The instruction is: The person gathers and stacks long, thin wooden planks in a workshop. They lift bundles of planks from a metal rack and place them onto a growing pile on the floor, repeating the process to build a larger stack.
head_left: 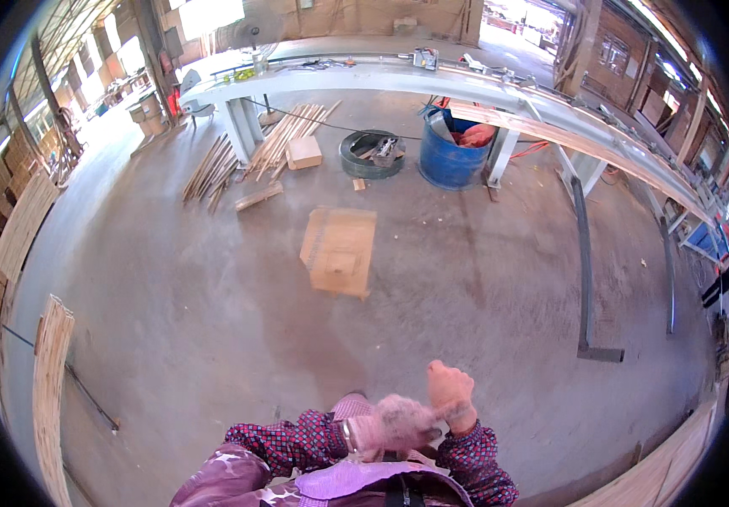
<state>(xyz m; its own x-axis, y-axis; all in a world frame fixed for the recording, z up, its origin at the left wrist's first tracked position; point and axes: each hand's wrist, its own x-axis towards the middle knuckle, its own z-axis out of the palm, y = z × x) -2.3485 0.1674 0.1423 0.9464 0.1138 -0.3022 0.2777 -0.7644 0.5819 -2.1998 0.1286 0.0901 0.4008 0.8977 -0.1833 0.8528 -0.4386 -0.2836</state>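
My left hand (395, 422) wears a fuzzy pink work glove. Its fingers are curled in at the inner side of my right wrist, and what they grip, perhaps the sleeve cuff, cannot be made out. Bare and raised, my right hand (451, 390) is closed in a fist, with nothing visible in it. Both forearms have dark patterned sleeves (292, 441), and a purple cloth (352, 482) lies across my front just below the hands.
Ahead on the concrete floor lies a flattened cardboard piece (341, 252). Farther off stand a blue barrel (450, 160), a tire (371, 154), wood strips (292, 135) and a long white machine bench (322, 82). Stacked boards (50, 380) are at left; metal rails (584, 270) reach out at right.
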